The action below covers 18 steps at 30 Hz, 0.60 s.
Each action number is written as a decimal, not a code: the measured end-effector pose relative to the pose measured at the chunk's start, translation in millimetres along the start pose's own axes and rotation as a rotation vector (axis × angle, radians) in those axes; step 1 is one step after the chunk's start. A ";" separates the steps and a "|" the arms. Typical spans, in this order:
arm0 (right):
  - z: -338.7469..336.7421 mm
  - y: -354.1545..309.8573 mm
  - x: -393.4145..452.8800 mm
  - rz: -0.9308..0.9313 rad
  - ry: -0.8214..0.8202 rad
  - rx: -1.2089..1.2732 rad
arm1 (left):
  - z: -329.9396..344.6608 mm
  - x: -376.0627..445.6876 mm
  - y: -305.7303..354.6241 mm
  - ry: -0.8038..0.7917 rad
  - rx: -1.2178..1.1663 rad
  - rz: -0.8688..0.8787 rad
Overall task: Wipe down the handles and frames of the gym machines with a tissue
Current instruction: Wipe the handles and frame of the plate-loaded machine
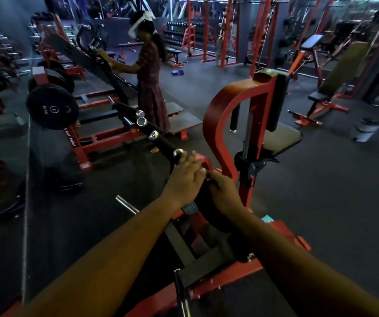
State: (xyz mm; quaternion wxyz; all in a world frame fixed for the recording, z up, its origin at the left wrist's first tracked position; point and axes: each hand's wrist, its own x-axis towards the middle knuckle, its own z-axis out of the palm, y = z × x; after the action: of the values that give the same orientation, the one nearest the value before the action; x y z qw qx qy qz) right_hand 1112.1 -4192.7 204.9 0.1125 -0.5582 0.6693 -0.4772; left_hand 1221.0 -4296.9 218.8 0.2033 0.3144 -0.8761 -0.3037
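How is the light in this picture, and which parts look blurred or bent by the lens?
Head view: dim, reddish-blue gym light; small glare spots on the chrome bar ends; the edges bend from the wide-angle lens and smear on the left; the left hand and right hand are dark but fairly sharp; no tissue can be made out.

Dim, bluish cast, blurred warped edges

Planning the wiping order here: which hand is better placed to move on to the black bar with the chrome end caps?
Probably the left hand. Its straight fingers already reach the nearest chrome cap of the black bar. The right hand is curled on a dark part lower on the red machine frame, farther from the bar.
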 end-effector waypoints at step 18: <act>-74.2 116.5 -35.5 -0.331 -0.416 -0.160 | 73.2 -59.2 76.9 0.388 0.486 -0.423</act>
State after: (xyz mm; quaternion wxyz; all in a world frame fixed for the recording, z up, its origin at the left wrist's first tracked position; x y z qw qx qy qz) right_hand 999.3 -4133.4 140.9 0.1237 -0.7531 0.5670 -0.3100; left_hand 1190.7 -4179.9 206.2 0.2179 0.5791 -0.7835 -0.0569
